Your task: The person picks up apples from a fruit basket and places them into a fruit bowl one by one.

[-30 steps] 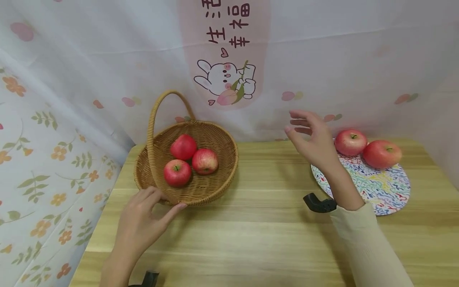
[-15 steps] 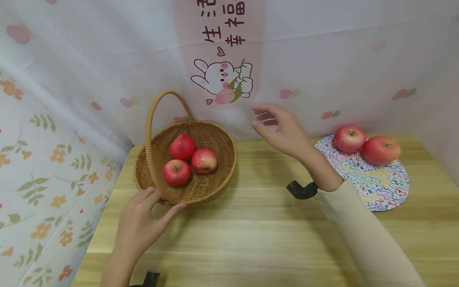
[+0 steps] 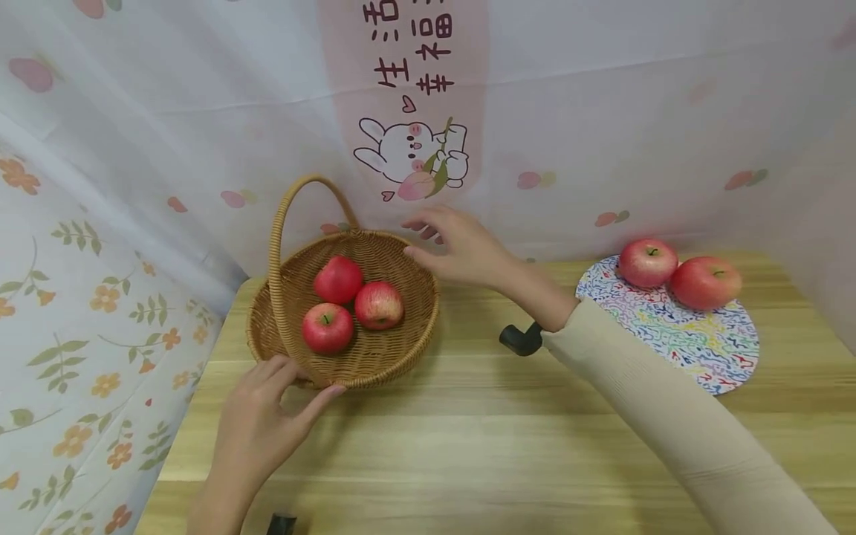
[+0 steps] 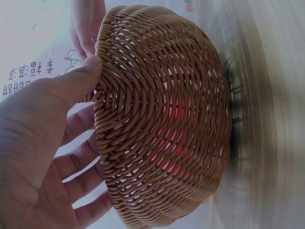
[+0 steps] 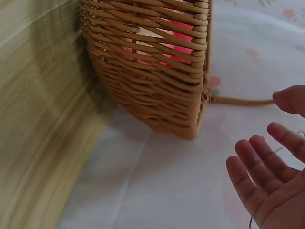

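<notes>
Head view, left hand (image 3: 259, 417) pinching wicker basket (image 3: 424, 316) rim, right hand (image 3: 458, 249) empty, loosely spread, cloth (image 3: 568, 134) reading 生活, 幸福

Our left hand (image 4: 38, 138) came in from nine o'clock and gripped the wicker basket (image 4: 138, 124) by its rim, the thumb laid against the edge and the other fingers passing out of sight behind it. Through the weave, near the centre, we saw something red (image 4: 175, 136). At eleven o'clock our right hand (image 4: 88, 21) hung by the rim; whether it touched, we could not tell. Toward ten o'clock, pale cloth (image 4: 52, 36) bore dark lettering (image 4: 29, 71). The wood-grained desk (image 4: 271, 119) filled three o'clock, tilted upright from where we looked.
</notes>
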Available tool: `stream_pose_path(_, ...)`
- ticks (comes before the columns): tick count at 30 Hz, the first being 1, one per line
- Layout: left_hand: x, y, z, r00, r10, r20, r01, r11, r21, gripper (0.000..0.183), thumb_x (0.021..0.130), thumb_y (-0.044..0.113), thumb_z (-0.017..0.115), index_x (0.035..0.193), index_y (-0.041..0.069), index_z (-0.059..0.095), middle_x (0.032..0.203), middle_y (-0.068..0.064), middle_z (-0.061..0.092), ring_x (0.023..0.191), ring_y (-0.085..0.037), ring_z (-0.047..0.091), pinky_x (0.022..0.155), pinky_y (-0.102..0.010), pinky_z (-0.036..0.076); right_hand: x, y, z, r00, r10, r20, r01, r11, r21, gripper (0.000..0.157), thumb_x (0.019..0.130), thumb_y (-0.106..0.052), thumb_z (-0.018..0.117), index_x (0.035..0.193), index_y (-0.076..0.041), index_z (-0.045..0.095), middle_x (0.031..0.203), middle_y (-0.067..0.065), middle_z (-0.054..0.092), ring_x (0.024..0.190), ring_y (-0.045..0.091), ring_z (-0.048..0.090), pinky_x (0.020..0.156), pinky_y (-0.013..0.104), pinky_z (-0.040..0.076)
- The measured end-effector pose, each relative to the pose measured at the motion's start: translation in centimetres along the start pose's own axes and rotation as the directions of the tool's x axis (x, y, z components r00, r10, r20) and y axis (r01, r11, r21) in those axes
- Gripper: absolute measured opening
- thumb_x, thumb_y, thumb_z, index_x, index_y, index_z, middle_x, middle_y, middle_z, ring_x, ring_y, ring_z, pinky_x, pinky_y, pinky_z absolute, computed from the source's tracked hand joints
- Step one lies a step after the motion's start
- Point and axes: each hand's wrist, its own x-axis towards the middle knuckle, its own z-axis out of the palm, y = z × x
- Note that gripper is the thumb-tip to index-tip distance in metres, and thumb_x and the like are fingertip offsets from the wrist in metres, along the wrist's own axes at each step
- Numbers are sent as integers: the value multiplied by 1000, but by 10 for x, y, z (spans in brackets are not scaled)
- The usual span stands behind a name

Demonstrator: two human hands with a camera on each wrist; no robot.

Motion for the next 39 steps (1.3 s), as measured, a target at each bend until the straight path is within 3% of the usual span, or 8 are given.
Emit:
stream_pose_path(6,-1,-2,0,1000,-23,17,23,1000,0,34,73,35,97,82,17,69,83,8,65,75,-11,58,70,-25,42,17,-8,10,995,-19,98,23,999,-39,43,100,-27,73,137,-5,65,135,14,67,118,30,69,100,41,53)
stream_pose_path(15,1,1,-2,1000,-16,18,16,1000,21,34,71,32,98,83,17,70,84,8,67,75,-11,60,71,-21,41,46,-17,21,973,-54,223,66,997,-49,50,101,-26,72,140,2,61,139,17,65,124,31,62,111,38,46)
stream_pose_path(25,-2,1,-1,1000,-17,12,17,999,30,36,70,32,98,80,16,67,81,5,65,72,-13,60,70,-21,40,68,-32,38,913,-8,407,54,994,-100,55,101,-30,70,142,5,58,140,19,64,130,30,58,114,36,42)
stream_pose_path(29,-5,1,-2,1000,-27,11,27,999,41,38,69,32,98,79,15,66,81,5,64,72,-13,58,68,-21,39,75,-41,47,889,20,457,49,989,-138,54,102,-34,67,142,2,59,138,15,66,122,24,59,109,32,44)
stream_pose_path(32,-5,1,-1,1000,-27,11,27,999,39,38,70,32,98,79,16,66,81,5,63,72,-13,58,68,-20,40,80,-48,51,882,35,470,32,991,-133,51,103,-33,66,140,1,61,122,14,68,97,20,57,91,27,47)
stream_pose_path(36,-3,1,0,1000,-14,8,13,1000,27,37,69,31,99,80,15,67,81,6,64,71,-13,59,68,-20,41,87,-56,54,880,55,473,9,991,-132,50,103,-31,63,140,2,61,143,15,62,96,17,56,83,23,43)
stream_pose_path(39,-2,1,0,1000,-7,8,7,1000,20,37,70,33,98,80,15,68,82,6,65,72,-14,61,69,-21,43,93,-59,59,881,111,461,-32,984,-175,51,101,-33,61,141,0,60,164,8,46,115,14,58,94,20,44)
